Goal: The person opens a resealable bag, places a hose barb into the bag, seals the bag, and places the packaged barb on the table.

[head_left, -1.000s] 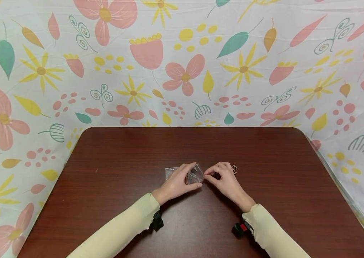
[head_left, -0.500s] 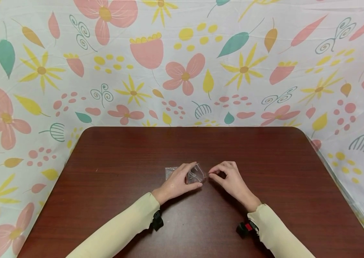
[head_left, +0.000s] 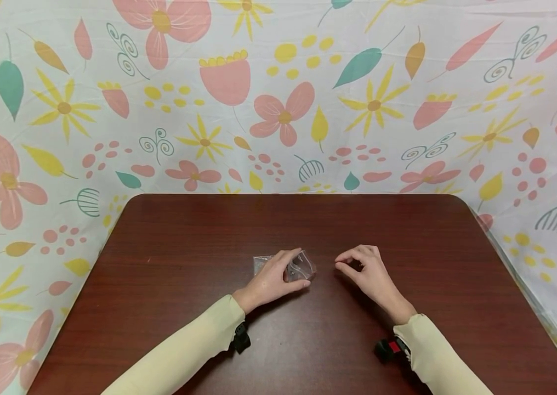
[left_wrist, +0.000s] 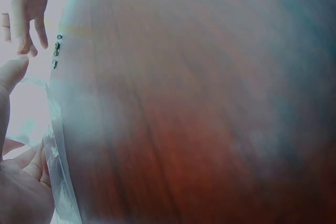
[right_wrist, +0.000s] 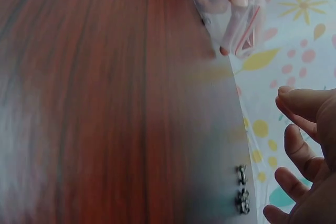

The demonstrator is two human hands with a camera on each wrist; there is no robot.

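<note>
My left hand [head_left: 271, 277] grips a small clear zip bag [head_left: 303, 267], thumb on its near side and fingers on the far side, with the mouth spread toward the right. A red line along the bag's seal [right_wrist: 245, 30] shows in the right wrist view. My right hand [head_left: 369, 274] is off to the right of the bag, thumb and index fingertips close together and nothing visible between them. The other fingers [right_wrist: 291, 182] are loosely bent. Several small dark metal pieces [right_wrist: 242, 202] lie on the table beside it, mostly hidden by this hand in the head view.
The brown wooden table [head_left: 185, 230] has rounded far corners. A floral cloth [head_left: 278, 109] hangs behind it and along both sides. Black wrist devices [head_left: 240, 337] sit under both pale sleeves [head_left: 180, 345]. Flat clear plastic [head_left: 260, 263] extends left of the left hand.
My right hand has drawn back from the bag's mouth to the right, over the small metal pieces. My left hand and the bag have stayed in place.
</note>
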